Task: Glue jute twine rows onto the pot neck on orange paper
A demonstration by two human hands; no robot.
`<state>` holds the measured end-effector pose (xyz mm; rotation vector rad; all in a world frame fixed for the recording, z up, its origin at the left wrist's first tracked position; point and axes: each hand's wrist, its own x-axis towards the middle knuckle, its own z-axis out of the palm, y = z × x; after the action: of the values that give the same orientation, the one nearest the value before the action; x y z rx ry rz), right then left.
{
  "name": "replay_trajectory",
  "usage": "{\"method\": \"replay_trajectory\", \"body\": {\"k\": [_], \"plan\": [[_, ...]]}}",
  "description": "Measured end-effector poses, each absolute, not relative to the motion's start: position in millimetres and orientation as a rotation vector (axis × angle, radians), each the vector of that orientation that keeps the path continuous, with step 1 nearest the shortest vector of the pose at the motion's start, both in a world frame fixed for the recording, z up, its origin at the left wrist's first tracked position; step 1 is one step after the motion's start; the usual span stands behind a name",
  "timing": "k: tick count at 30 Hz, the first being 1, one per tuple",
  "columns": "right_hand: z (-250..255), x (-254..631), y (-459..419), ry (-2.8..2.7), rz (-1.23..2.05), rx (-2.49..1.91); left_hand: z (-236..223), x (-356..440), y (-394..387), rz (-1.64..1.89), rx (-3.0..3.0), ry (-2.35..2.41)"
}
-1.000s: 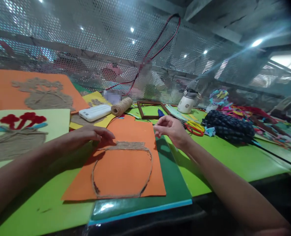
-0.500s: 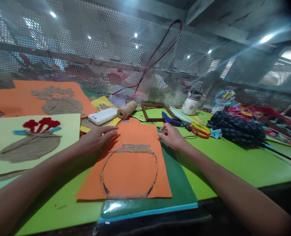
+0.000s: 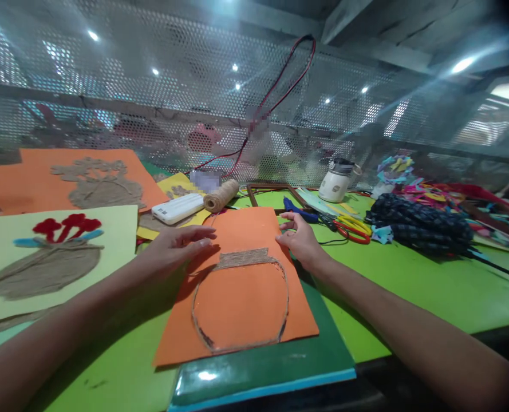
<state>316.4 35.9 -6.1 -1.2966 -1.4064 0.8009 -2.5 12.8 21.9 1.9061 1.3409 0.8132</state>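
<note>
An orange sheet (image 3: 245, 229) lies before me on a dark green mat (image 3: 280, 366). A pot outline of jute twine (image 3: 241, 303) is stuck on it, with a filled twine band at the top. My left hand (image 3: 181, 243) rests flat on the sheet's left edge, fingers stretched out. My right hand (image 3: 299, 237) holds the sheet's right edge near the top, fingers curled on it. A spool of jute twine (image 3: 220, 195) lies just beyond the sheet.
To the left lie a pale yellow sheet with a twine pot and red flowers (image 3: 52, 257) and an orange sheet with a twine figure (image 3: 78, 180). A white power bank (image 3: 177, 208), blue glue gun (image 3: 299, 210), scissors (image 3: 351, 228), white jar (image 3: 335, 182) and dark checked cloth (image 3: 421, 223) stand behind.
My right hand came down from the air onto the sheet's right edge. My left hand shifted along the left edge. The orange sheet has slid a little to the right.
</note>
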Motion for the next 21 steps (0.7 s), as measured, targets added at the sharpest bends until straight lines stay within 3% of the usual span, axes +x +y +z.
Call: {"method": "replay_trajectory", "body": {"k": [12, 21], "plan": [[-17, 329, 55, -1.478, 0.476, -1.382, 24, 13, -1, 0.534, 2.223, 1.313], [5, 337, 45, -1.696, 0.370, -1.129, 17, 15, -1, 0.706, 2.215, 1.380]]}}
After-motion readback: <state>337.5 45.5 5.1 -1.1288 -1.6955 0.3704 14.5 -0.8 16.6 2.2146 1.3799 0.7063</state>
